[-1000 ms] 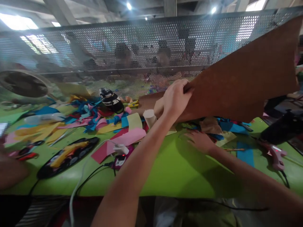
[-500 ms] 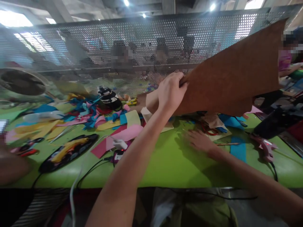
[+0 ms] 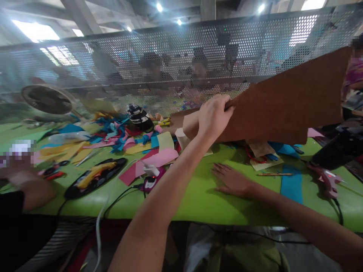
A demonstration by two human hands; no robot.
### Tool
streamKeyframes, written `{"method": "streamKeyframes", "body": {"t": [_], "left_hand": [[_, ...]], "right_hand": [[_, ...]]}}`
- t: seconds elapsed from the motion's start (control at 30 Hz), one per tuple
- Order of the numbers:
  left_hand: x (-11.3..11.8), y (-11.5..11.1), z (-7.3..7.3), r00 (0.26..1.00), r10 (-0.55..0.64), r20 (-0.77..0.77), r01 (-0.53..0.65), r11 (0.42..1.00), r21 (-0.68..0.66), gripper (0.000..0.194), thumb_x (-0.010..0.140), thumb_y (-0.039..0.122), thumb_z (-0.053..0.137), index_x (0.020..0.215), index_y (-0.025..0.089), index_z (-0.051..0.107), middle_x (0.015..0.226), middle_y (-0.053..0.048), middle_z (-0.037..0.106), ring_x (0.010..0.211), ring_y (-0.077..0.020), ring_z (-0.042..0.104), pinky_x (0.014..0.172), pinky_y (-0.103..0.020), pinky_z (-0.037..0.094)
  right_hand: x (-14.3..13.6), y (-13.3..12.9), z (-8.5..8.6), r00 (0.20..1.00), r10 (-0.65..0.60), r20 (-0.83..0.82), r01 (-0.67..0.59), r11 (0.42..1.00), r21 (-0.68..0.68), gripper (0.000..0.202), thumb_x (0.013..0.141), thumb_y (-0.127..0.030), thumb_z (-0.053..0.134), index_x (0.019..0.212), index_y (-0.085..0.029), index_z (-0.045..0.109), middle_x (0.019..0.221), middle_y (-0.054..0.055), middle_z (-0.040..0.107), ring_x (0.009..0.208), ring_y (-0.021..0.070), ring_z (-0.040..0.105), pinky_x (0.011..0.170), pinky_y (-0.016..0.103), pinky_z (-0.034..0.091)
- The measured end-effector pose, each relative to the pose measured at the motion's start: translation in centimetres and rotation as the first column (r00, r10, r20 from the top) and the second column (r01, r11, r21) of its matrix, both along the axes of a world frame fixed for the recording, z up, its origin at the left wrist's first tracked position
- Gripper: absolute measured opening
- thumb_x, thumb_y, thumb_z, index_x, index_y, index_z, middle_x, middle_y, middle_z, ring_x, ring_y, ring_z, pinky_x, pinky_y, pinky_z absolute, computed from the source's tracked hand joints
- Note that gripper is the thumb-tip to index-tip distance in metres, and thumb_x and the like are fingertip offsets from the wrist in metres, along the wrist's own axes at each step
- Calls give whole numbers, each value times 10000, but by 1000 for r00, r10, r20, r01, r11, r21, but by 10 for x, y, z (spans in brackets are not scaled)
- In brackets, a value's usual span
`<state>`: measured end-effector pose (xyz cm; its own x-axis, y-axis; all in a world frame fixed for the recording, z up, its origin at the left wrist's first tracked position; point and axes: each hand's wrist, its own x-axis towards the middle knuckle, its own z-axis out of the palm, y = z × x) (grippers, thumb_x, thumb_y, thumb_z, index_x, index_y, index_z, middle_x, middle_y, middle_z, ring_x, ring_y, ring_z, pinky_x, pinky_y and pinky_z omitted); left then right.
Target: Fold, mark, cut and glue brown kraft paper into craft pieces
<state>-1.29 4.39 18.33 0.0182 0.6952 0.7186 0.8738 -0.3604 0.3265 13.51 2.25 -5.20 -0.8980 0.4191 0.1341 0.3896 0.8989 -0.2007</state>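
A large brown sheet (image 3: 286, 98) is lifted above the back right of the green table (image 3: 193, 204). My left hand (image 3: 215, 113) grips its left part, fingers wrapped round the edge. Beneath the sheet, my right hand (image 3: 232, 179) lies flat on the table, palm down, fingers stretched out and holding nothing. Tan paper pieces (image 3: 190, 124) stand just left of my left wrist. Right of my right hand are a thin wooden stick (image 3: 275, 174) and a blue strip (image 3: 291, 189).
A pink glue gun (image 3: 329, 181) lies at the right. Left are a power socket (image 3: 150, 183), a black tray (image 3: 95, 179), coloured scraps (image 3: 113, 132), a black bottle (image 3: 139, 118) and a fan (image 3: 47, 99). Another person's arm (image 3: 36, 189) rests far left. A perforated metal screen (image 3: 119, 64) stands behind.
The view has turned slightly left. The sheet's right end has dropped a little. My right hand, blurred before, now rests flat and nearer the table's front. The other person's hand shows more at the left.
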Motion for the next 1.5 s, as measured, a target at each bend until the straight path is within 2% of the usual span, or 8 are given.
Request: {"method": "streamKeyframes", "body": {"t": [0.23,0.5,0.63,0.77,0.97,1.13,1.33,1.5], "left_hand": [[1,0,-4,1000,-9,-2,9,1000,-10,198,908,236,684,772,230,539,909,-41,651,986,-247,618,878,-342,450],[0,-2,-7,1000,-17,-1,17,1000,-9,195,900,219,694,772,233,547,902,-39,648,997,-252,612,862,-343,448],[-5,-8,-8,999,-35,38,37,999,-29,191,897,209,693,775,234,549,890,-37,644,1027,-259,607,880,-348,444],[-9,-15,-5,998,-40,57,42,998,-46,191,894,192,691,776,231,547,894,-35,632,1034,-261,607,899,-357,439],[-1,-14,-7,998,-49,44,51,998,-43,196,900,218,697,776,231,546,905,-41,634,1023,-262,602,890,-358,440],[3,-14,-12,999,-42,14,43,997,-59,159,907,223,687,802,227,568,912,-43,637,1018,-259,605,884,-347,435],[-4,-32,-10,983,33,-179,-53,993,-109,84,974,265,579,937,213,633,982,-59,659,1013,-253,618,862,-344,447],[-8,-57,-11,956,35,-292,-64,994,-90,108,966,224,564,988,202,667,1000,-56,674,998,-234,631,860,-335,457]], "right_hand": [[-10,13,15,997,-81,15,81,996,-42,772,1016,-641,375,1582,-117,367,1656,210,310,1536,342,287,1234,562,246],[-28,-89,15,957,281,-75,-291,926,-240,819,967,-679,465,1629,-240,267,1697,94,258,1563,254,231,1276,458,179],[10,-44,18,993,-114,9,115,989,-97,748,997,-591,468,1585,-139,373,1667,171,305,1538,353,276,1248,522,238],[36,-5,6,893,-450,-4,450,892,50,757,981,-563,516,1547,-70,411,1611,250,381,1501,431,323,1208,654,234],[-8,-117,5,992,-122,-7,120,980,-160,981,871,-721,593,1609,-138,315,1688,198,227,1557,378,202,1256,556,213],[-40,-170,26,940,293,-172,-339,842,-419,895,940,-752,423,1637,-220,241,1700,115,228,1577,246,179,1294,454,97],[-27,-133,29,996,-2,-86,-26,945,-325,757,950,-540,612,1590,-219,365,1677,146,288,1547,325,264,1257,577,159],[39,-112,42,926,-206,-316,149,969,-195,531,982,-355,597,1497,-309,478,1573,85,500,1442,274,467,1214,566,290]]}}
